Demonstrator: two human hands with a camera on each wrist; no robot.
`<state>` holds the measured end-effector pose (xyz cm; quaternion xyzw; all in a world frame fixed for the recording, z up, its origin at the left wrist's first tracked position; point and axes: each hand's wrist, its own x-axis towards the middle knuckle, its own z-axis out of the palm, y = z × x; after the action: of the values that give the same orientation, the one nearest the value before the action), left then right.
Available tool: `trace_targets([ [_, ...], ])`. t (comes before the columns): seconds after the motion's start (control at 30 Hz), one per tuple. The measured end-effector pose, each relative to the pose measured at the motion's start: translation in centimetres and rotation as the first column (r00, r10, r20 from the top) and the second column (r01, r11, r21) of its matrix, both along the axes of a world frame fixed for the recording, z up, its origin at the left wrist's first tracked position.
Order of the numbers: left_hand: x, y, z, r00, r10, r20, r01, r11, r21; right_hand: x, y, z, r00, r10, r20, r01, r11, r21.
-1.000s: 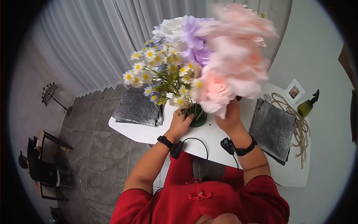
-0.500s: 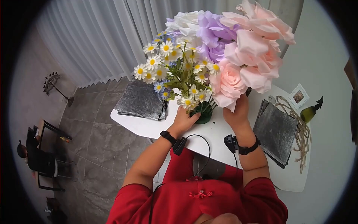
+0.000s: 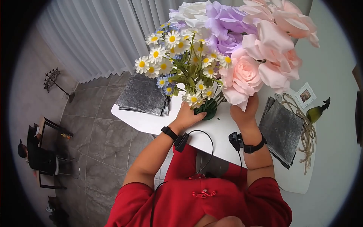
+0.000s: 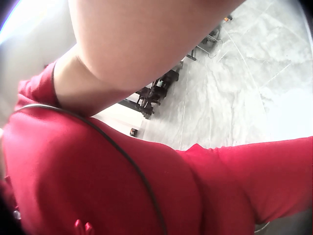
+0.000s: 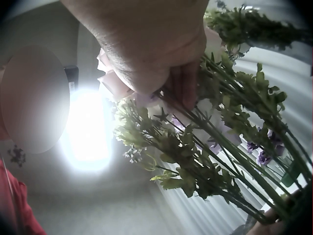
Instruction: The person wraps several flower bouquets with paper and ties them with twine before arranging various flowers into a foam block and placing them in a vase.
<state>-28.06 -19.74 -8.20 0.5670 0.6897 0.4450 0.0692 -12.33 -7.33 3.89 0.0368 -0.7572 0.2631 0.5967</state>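
Observation:
A bunch of artificial flowers stands over the white table [image 3: 177, 126]: daisies [image 3: 172, 39], purple roses [image 3: 229, 41], white roses [image 3: 191, 14] and pink roses [image 3: 247, 72]. At its foot is a round dark green base [image 3: 210, 111], from which the stems fan out. My left hand [image 3: 188, 115] grips this base from the left, thumb across its near side and fingers mostly hidden. Below the pink roses my right hand [image 3: 244, 111] holds stems. The right wrist view shows that hand's curled fingers [image 5: 185, 87] on green stems [image 5: 230, 147].
Grey mottled sheets lie stacked on the left [image 3: 140, 94] and right [image 3: 281, 126] of the table. Beyond the right stack are rope [image 3: 310, 138], a framed picture [image 3: 304, 96] and a green bottle [image 3: 315, 113]. Another person [image 3: 38, 153] sits far left.
The pink roses, blurred a second ago, have shifted right and now show sharply. My right hand has moved slightly right with them. My left hand keeps its hold at the base.

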Motion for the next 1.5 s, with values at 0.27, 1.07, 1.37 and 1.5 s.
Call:
trace_targets([
  [0.27,0.7,-0.2,0.7,0.997,0.037,0.071,-0.037,0.999,0.000,1.1,-1.3,0.9,0.994,-0.033,0.109,0.039,0.998,-0.050],
  [1.07,-0.1,0.5,-0.8,0.998,0.043,-0.046,-0.043,0.999,0.019,-1.1,-3.0,-0.1,0.993,-0.098,0.071,0.102,0.994,-0.046],
  [1.37,0.4,0.2,0.4,0.998,0.050,-0.038,-0.051,0.998,-0.042,-1.5,-2.2,-0.4,0.970,-0.237,0.057,0.230,0.968,0.104],
  [1.5,0.5,0.1,0.5,0.995,0.065,-0.074,-0.070,0.995,-0.065,-1.7,-2.4,-0.1,0.978,-0.205,0.033,0.203,0.978,0.054],
])
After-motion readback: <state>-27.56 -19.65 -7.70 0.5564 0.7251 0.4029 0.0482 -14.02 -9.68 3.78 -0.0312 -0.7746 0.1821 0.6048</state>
